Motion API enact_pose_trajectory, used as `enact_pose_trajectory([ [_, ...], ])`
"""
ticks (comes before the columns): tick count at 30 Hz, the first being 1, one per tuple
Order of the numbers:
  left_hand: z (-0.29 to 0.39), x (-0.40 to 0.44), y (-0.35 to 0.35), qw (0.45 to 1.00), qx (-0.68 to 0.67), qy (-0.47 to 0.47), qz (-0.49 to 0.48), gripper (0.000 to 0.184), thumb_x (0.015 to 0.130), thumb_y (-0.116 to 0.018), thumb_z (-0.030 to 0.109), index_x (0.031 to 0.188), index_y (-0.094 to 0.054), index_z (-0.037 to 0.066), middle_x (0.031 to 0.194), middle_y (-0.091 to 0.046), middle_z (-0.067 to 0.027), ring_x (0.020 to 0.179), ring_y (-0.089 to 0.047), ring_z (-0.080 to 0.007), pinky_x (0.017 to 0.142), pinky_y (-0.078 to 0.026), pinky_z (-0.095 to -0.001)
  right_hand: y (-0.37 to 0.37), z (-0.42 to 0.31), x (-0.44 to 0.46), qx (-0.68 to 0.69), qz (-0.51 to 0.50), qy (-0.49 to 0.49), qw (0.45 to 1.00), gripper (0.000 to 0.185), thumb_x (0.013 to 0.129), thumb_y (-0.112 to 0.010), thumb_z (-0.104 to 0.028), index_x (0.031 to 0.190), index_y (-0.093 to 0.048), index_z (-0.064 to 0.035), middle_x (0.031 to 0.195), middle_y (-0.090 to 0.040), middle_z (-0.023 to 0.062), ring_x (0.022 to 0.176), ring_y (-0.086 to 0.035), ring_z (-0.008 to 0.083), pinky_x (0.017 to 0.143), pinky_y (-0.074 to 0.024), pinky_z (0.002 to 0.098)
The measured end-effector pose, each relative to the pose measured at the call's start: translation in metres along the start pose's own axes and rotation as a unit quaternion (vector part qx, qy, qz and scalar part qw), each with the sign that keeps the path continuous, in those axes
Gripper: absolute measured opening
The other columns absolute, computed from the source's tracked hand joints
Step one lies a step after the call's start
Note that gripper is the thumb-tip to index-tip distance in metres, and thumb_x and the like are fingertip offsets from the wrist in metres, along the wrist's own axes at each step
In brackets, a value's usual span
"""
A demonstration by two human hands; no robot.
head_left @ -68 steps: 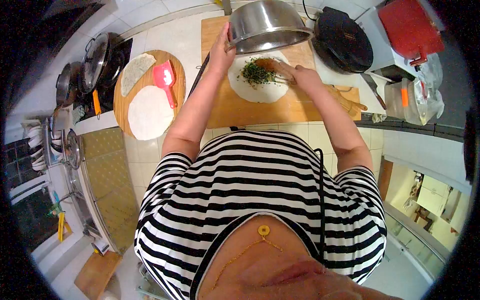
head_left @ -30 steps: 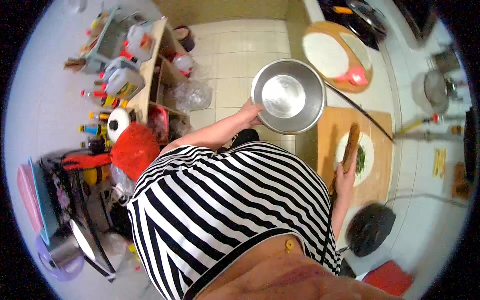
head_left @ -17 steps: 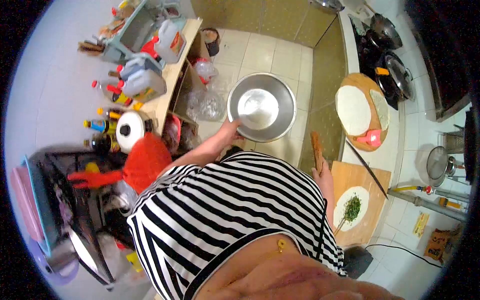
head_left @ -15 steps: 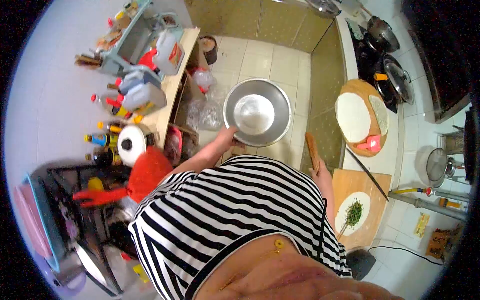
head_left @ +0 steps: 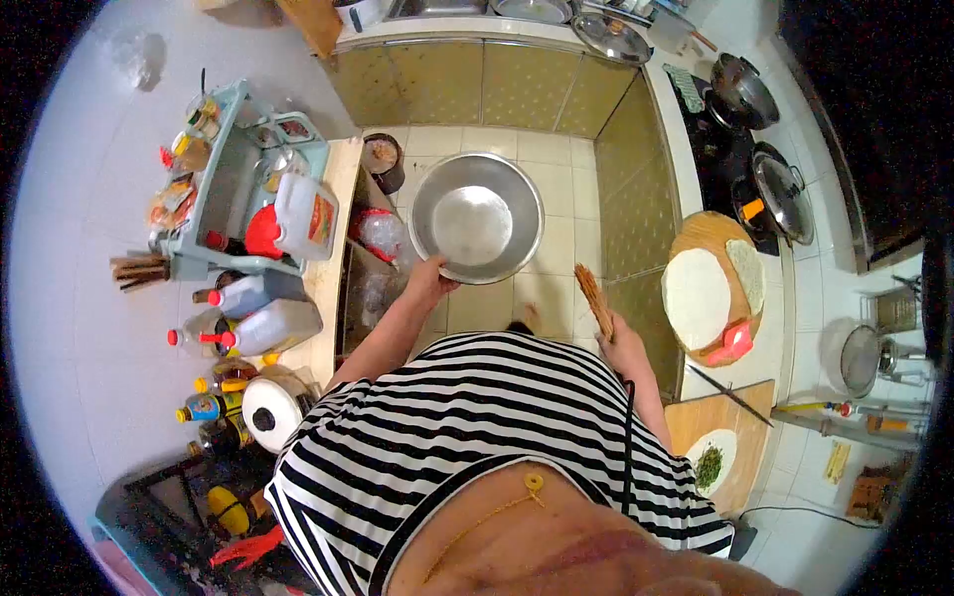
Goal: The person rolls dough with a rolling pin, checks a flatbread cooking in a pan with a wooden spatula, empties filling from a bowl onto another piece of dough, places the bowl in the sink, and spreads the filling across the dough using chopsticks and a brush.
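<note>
Head view: one metal bowl, mouth up, above the floor tiles in front of the striped shirt. Left hand: fingers gripping the bowl's near rim. Right hand: fingers wrapped around the lower end of one brown stick bundle, its upper end pointing forward, apart from the bowl.

On the table to the right: one round board bearing a flat dough sheet, a speckled half-moon piece and a pink scoop; nearer the body, one cutting board with a dough round, chopped greens on it, partly hidden by the shirt. Left side: one white pot, lidded, near two plastic jugs.
</note>
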State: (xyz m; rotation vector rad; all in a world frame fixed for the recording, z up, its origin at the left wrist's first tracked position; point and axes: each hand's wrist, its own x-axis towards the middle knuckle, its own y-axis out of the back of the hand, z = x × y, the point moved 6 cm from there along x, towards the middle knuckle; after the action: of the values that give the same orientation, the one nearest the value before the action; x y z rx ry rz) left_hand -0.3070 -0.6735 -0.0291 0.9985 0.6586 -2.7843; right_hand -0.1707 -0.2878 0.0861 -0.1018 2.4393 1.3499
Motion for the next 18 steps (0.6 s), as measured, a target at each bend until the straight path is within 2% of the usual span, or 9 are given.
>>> enact_pose_trajectory([
  [5,0.045,0.061,-0.035,1.000,0.004,0.005,0.029,0.042,0.080,-0.055,0.018,0.120,-0.043,0.008,0.103,-0.058,-0.0145,0.077,-0.061,-0.0272,0.063,-0.054,-0.0409,0.027,-0.004,0.080,0.009,-0.021,-0.013,1.000,0.061,0.082,-0.061,-0.024,0.136,-0.034,-0.0193,0.106,-0.060,0.0238,0.096,-0.058,0.0423,0.082,-0.0468,0.0497],
  [7,0.057,0.102,-0.040,1.000,-0.012,-0.009,0.008,0.041,0.080,-0.056,0.019,0.118,-0.044,0.007,0.100,-0.060,-0.0150,0.076,-0.061,-0.0269,0.059,-0.054,-0.0393,0.043,-0.007,0.121,0.034,0.002,0.032,0.999,0.056,0.083,-0.061,-0.025,0.133,-0.039,-0.0132,0.103,-0.061,0.0241,0.095,-0.058,0.0420,0.080,-0.0472,0.0445],
  [8,0.086,0.092,-0.064,0.997,0.001,-0.072,0.004,0.039,0.081,-0.055,0.018,0.118,-0.045,0.007,0.097,-0.061,-0.0145,0.072,-0.062,-0.0254,0.053,-0.053,-0.0364,0.055,-0.014,0.139,0.060,0.013,0.045,0.997,0.057,0.083,-0.061,-0.026,0.133,-0.038,-0.0133,0.103,-0.061,0.0244,0.095,-0.058,0.0423,0.080,-0.0472,0.0440],
  [11,0.126,0.126,-0.088,0.998,0.019,-0.059,0.011,0.040,0.081,-0.053,0.015,0.119,-0.045,0.007,0.098,-0.061,-0.0136,0.068,-0.063,-0.0241,0.048,-0.053,-0.0351,0.081,-0.011,0.206,0.032,0.017,0.039,0.999,0.055,0.083,-0.061,-0.025,0.132,-0.039,-0.0125,0.100,-0.061,0.0249,0.093,-0.058,0.0429,0.079,-0.0471,0.0442],
  [13,0.151,0.149,-0.100,0.999,-0.019,-0.031,0.041,0.042,0.081,-0.053,0.012,0.121,-0.042,0.008,0.097,-0.061,-0.0128,0.065,-0.064,-0.0229,0.047,-0.054,-0.0334,0.106,-0.012,0.245,0.020,-0.013,0.023,0.999,0.054,0.083,-0.061,-0.025,0.130,-0.040,-0.0114,0.100,-0.060,0.0249,0.092,-0.058,0.0431,0.079,-0.0467,0.0450],
  [15,0.183,0.167,-0.120,0.995,-0.016,-0.090,0.045,0.044,0.081,-0.053,0.010,0.123,-0.040,0.009,0.096,-0.061,-0.0125,0.066,-0.064,-0.0222,0.045,-0.055,-0.0306,0.129,-0.016,0.277,0.065,0.003,0.038,0.997,0.052,0.083,-0.060,-0.025,0.129,-0.040,-0.0105,0.101,-0.060,0.0243,0.093,-0.057,0.0433,0.078,-0.0460,0.0460],
  [18,0.228,0.190,-0.150,0.986,0.012,-0.152,0.064,0.051,0.082,-0.051,0.010,0.130,-0.034,0.009,0.106,-0.057,-0.0147,0.077,-0.064,-0.0227,0.047,-0.056,-0.0290,0.149,-0.011,0.314,0.038,0.002,0.040,0.998,0.052,0.083,-0.059,-0.023,0.130,-0.040,-0.0104,0.104,-0.059,0.0248,0.097,-0.056,0.0426,0.080,-0.0455,0.0453],
])
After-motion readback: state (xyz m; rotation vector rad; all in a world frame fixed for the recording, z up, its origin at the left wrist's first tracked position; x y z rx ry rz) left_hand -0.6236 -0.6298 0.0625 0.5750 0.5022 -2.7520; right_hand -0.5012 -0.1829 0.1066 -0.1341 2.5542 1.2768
